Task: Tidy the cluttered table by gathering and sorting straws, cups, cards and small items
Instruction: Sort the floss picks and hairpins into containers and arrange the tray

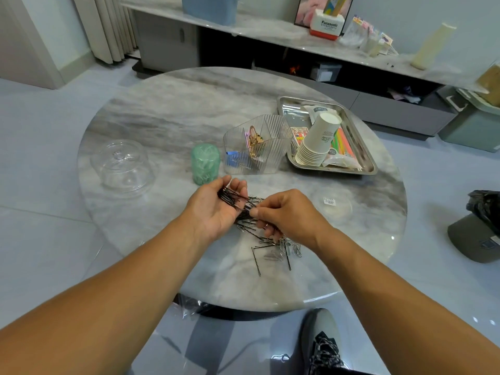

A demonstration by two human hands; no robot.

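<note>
Two hands at work: both meet over the near middle of the round marble table (167,109), directly above the loose pile.
Left hand (219,209): palm up, fingers gently curled into a cradle; a bundle of black hairpins (234,198) lies across the palm and fingers, ends pointing roughly one way. Judged reason: the palm serves as a collecting tray so the pins stay aligned.
Right hand (284,215): thumb and forefinger closed together, pinching pins at the edge of the bundle; the other fingers curl under, tips down among the loose pins. Cannot tell how many pins sit in the pinch.
Loose pile (273,249): black hairpins mixed with silver paper clips, scattered on the tabletop just beneath and nearer than the right hand; still unsorted.
Clear divided organizer (257,147): beyond the hands, already holding gold and blue clips in separate compartments; likely destination for the pins.
Green cup (205,165): just left of the organizer, upright.
Steel tray (362,147): far right, carrying stacked paper cups (319,139) lying tilted, coloured straws (343,142) and cards.
Clear dome lid (123,163): left, well apart.
</note>
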